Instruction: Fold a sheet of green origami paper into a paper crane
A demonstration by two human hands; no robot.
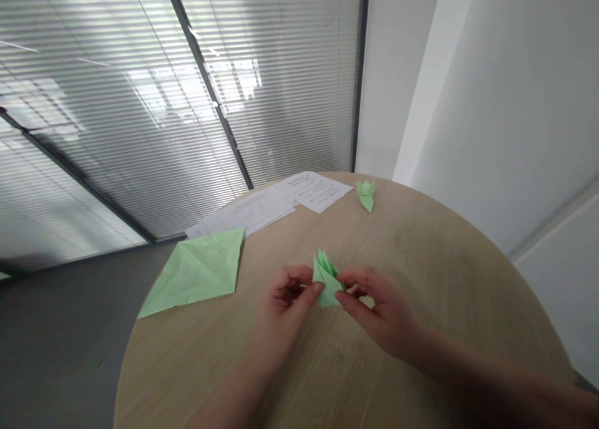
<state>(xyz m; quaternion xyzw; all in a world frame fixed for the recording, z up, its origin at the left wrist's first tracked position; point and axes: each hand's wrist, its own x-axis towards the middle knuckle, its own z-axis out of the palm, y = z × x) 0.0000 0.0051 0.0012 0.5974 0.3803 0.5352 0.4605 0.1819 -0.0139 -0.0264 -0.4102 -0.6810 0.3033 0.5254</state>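
A small piece of folded green paper [329, 287] is held between both hands above the middle of the table. Its layers fan apart at the top into several points. My left hand [289, 301] pinches its left side, thumb across the front face. On the opposite edge, the thumb and forefinger of my right hand [381, 307] grip the paper. The fingers behind the paper are partly hidden.
A round wooden table [435, 267] fills the lower view. On its left lies a creased green sheet [201, 270], overhanging the edge. Printed white papers [321, 192] lie at the back beside a green origami figure [365, 196]. Blinds and a white wall stand behind.
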